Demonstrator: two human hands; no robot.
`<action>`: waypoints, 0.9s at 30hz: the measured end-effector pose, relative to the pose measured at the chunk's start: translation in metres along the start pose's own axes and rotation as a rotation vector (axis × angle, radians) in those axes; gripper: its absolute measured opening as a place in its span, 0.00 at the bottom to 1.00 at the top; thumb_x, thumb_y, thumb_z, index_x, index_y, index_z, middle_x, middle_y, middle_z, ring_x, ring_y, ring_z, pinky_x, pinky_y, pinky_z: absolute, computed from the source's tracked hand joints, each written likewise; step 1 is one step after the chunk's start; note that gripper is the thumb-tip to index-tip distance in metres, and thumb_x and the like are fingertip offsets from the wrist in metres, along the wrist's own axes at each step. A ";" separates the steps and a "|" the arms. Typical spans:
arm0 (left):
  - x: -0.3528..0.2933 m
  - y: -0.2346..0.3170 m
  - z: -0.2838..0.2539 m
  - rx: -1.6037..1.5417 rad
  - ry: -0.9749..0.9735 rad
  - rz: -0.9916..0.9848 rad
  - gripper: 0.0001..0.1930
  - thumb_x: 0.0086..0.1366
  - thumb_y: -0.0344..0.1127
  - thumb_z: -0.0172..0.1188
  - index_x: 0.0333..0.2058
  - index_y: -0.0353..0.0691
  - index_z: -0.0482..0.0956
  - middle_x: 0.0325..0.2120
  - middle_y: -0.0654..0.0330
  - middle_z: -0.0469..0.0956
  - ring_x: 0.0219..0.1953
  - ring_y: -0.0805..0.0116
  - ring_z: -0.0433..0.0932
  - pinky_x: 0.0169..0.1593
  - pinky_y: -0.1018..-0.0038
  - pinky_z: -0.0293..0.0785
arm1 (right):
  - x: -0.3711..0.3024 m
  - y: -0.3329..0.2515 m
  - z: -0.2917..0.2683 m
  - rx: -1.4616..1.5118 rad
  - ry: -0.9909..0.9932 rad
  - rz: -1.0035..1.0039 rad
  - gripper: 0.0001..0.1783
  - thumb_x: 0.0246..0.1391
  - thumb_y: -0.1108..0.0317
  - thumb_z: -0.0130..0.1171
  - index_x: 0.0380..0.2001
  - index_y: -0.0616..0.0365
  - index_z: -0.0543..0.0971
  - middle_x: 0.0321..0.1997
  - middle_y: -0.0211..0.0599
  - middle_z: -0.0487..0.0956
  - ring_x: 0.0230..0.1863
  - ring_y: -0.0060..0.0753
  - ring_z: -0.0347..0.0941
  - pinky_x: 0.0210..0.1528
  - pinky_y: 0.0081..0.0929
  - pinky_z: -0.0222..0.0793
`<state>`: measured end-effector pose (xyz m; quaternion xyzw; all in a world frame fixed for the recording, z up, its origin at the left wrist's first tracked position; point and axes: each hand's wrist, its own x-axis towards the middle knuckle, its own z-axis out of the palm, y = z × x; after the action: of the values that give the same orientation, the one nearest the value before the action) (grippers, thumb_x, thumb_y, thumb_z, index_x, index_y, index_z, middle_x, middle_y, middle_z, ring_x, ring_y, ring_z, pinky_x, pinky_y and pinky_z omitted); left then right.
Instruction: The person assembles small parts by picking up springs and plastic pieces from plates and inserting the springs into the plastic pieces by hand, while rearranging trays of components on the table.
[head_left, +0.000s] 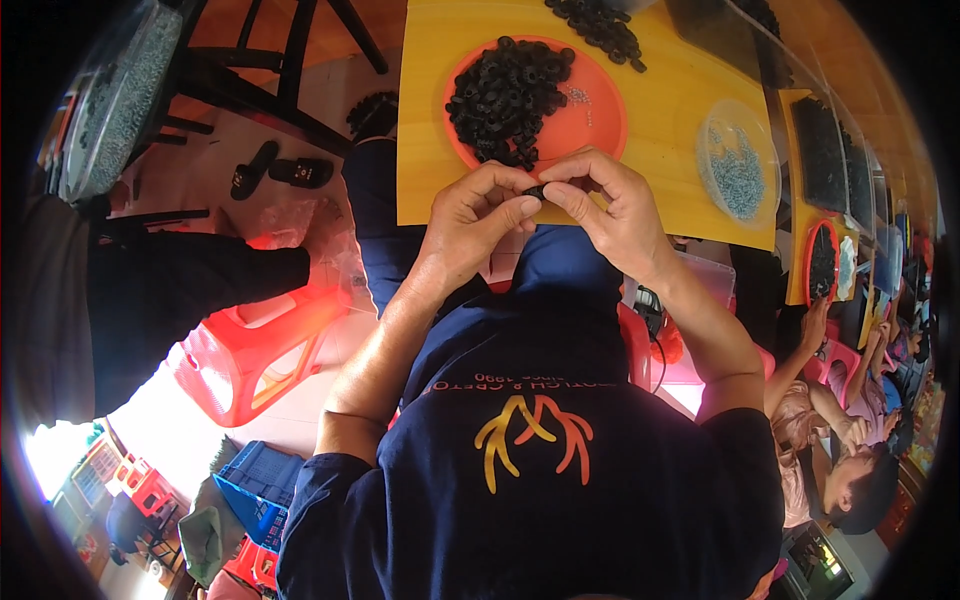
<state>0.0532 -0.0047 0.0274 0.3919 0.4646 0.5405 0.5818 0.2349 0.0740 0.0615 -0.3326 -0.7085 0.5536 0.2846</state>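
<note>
Both my hands meet at the near edge of the yellow tabletop, in front of a round orange plate (600,128). Between the fingertips sits a small black ring-like part (537,192). My left hand (483,215) pinches it from the left, while thumb and fingers of my right hand (607,205) close on it from the right. Heaped on the plate's left side are many black parts (505,95) of the same look. A few tiny silvery pieces (578,97) lie on its bare right side. Finer detail of the held part is hidden by my fingers.
On the yellow table (670,110), a clear round dish (738,165) of small greyish metal pieces stands right. More black parts (605,30) lie at the far edge. A red plastic stool (250,345) and dark slippers (275,170) are on the left. Other people work at the right.
</note>
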 end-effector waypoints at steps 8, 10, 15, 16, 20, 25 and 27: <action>-0.005 0.006 -0.001 0.034 -0.114 0.005 0.06 0.66 0.26 0.62 0.40 0.32 0.79 0.31 0.63 0.75 0.31 0.79 0.77 0.35 0.81 0.73 | 0.005 -0.024 -0.027 -0.452 -0.374 -0.010 0.13 0.64 0.60 0.57 0.36 0.61 0.73 0.29 0.45 0.80 0.32 0.47 0.80 0.34 0.36 0.72; -0.006 0.010 0.001 0.044 -0.151 -0.012 0.05 0.65 0.25 0.62 0.39 0.31 0.79 0.32 0.63 0.74 0.31 0.78 0.77 0.34 0.81 0.73 | 0.004 -0.025 -0.032 -0.576 -0.447 -0.057 0.15 0.66 0.57 0.52 0.34 0.59 0.71 0.25 0.48 0.77 0.32 0.56 0.77 0.33 0.45 0.70; -0.008 0.014 0.002 0.056 -0.218 -0.077 0.04 0.64 0.23 0.62 0.37 0.32 0.79 0.30 0.63 0.74 0.31 0.78 0.76 0.33 0.80 0.72 | -0.001 -0.030 -0.033 -0.718 -0.539 -0.202 0.15 0.64 0.59 0.55 0.29 0.59 0.73 0.22 0.45 0.75 0.28 0.53 0.75 0.31 0.46 0.68; -0.008 0.014 0.001 0.079 -0.220 -0.075 0.04 0.64 0.23 0.62 0.37 0.32 0.79 0.30 0.63 0.75 0.30 0.78 0.76 0.33 0.80 0.72 | -0.002 -0.029 -0.033 -0.711 -0.508 -0.268 0.15 0.63 0.60 0.56 0.27 0.59 0.74 0.22 0.44 0.76 0.27 0.51 0.76 0.30 0.45 0.69; -0.003 0.011 -0.001 0.190 -0.244 0.005 0.04 0.67 0.23 0.59 0.40 0.31 0.77 0.27 0.61 0.74 0.26 0.73 0.80 0.28 0.79 0.79 | -0.006 -0.029 -0.024 -0.787 -0.385 -0.294 0.14 0.60 0.63 0.59 0.25 0.59 0.74 0.20 0.42 0.76 0.25 0.49 0.77 0.27 0.43 0.70; 0.004 0.010 0.000 0.128 -0.174 -0.079 0.04 0.62 0.24 0.64 0.36 0.32 0.79 0.28 0.64 0.73 0.26 0.79 0.75 0.29 0.80 0.71 | -0.008 -0.026 -0.017 -0.844 -0.304 -0.252 0.13 0.59 0.64 0.60 0.24 0.60 0.75 0.19 0.43 0.77 0.24 0.50 0.77 0.26 0.43 0.71; 0.007 0.009 0.000 0.195 -0.224 -0.028 0.03 0.67 0.24 0.60 0.38 0.31 0.78 0.26 0.64 0.72 0.25 0.78 0.77 0.27 0.80 0.76 | -0.008 -0.025 -0.016 -0.860 -0.288 -0.254 0.13 0.59 0.64 0.60 0.24 0.60 0.75 0.19 0.44 0.77 0.24 0.50 0.78 0.26 0.43 0.72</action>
<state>0.0509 0.0030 0.0351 0.4978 0.4523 0.4375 0.5968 0.2486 0.0729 0.0888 -0.2509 -0.9409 0.2109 0.0852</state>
